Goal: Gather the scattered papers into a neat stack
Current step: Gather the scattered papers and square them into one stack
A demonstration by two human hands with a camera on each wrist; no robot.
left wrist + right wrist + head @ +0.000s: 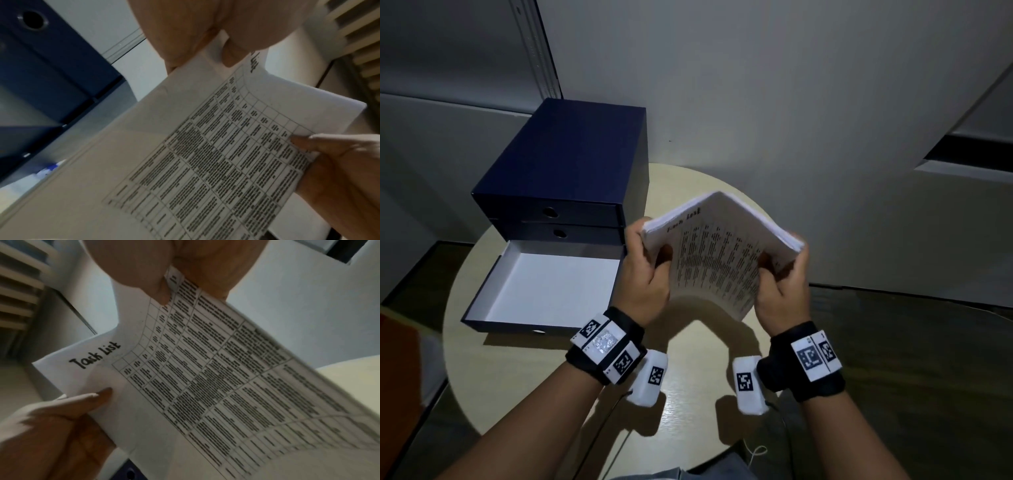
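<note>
While the papers (717,246) hang above the desk (688,394), the left hand (645,274) and right hand (784,291) each grip a side.

Head cam: high, tilted down over the round table (571,383), both forearms in view, drawer box (571,164) at the table's far left edge. Left wrist cam: very close under the paper stack (205,162), facing up-forward, drawer box at frame left. Right wrist cam: same closeness, mirrored angle. All three views share the printed top sheet (205,386).
</note>
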